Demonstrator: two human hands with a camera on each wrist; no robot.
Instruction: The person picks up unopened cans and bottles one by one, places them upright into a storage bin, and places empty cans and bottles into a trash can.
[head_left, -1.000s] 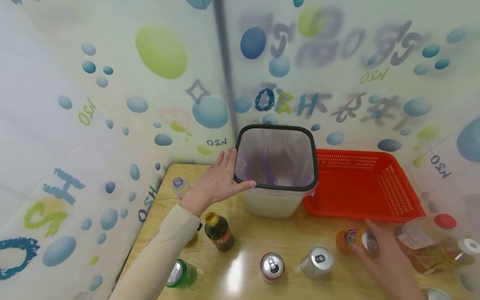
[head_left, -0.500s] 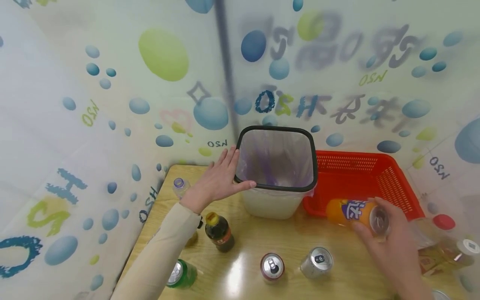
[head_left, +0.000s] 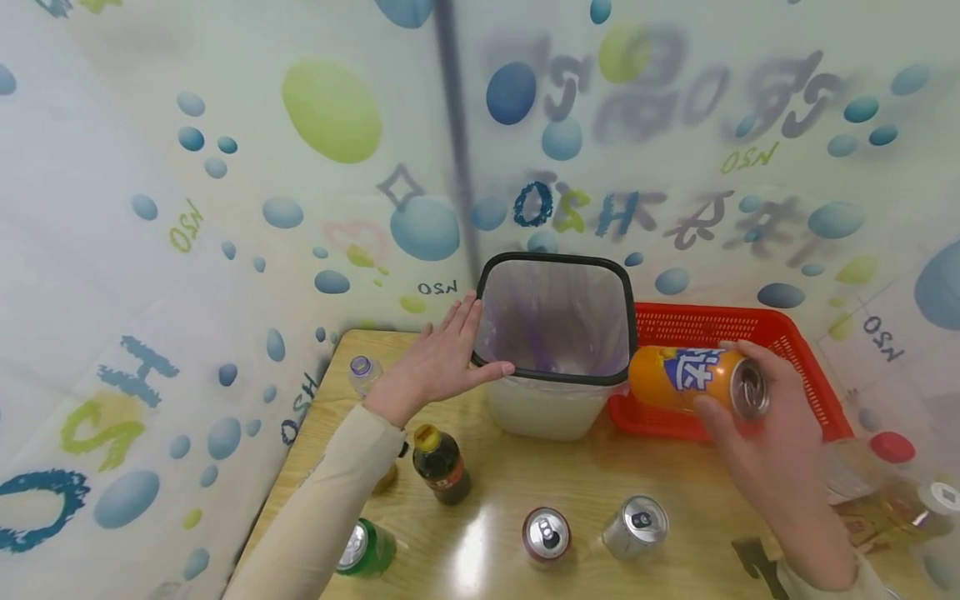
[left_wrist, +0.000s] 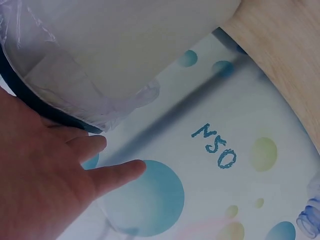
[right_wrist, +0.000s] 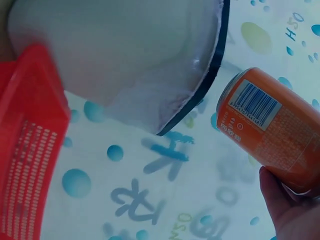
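Here's the right hand (head_left: 783,433), thumb on one side and fingers round the other, pinching an orange soda can (head_left: 686,379) that lies sideways in the air, its silver top turned toward the right. Over on the left hand (head_left: 435,358), it's fingers straight and thumb spread wide, resting against the left side and front corner of the black rim (head_left: 555,257) on the bag-lined bin (head_left: 536,412). The can hangs above the front of the red plastic basket (head_left: 806,367), just beside the bin's right edge, and the right wrist view shows daylight between the two.

Closer in on the wooden bench (head_left: 585,475), a yellow-capped cola bottle (head_left: 441,471) stands upright before the bin, a green can (head_left: 371,550) near the left sleeve. Front and centre, a red-sided can (head_left: 546,537) and a silver can (head_left: 633,529) stand side by side, apart. Out right, beyond the right hand, a red-capped bottle (head_left: 892,447) and a white-capped bottle (head_left: 937,498); far left, a clear bottle (head_left: 362,372) behind the left wrist.
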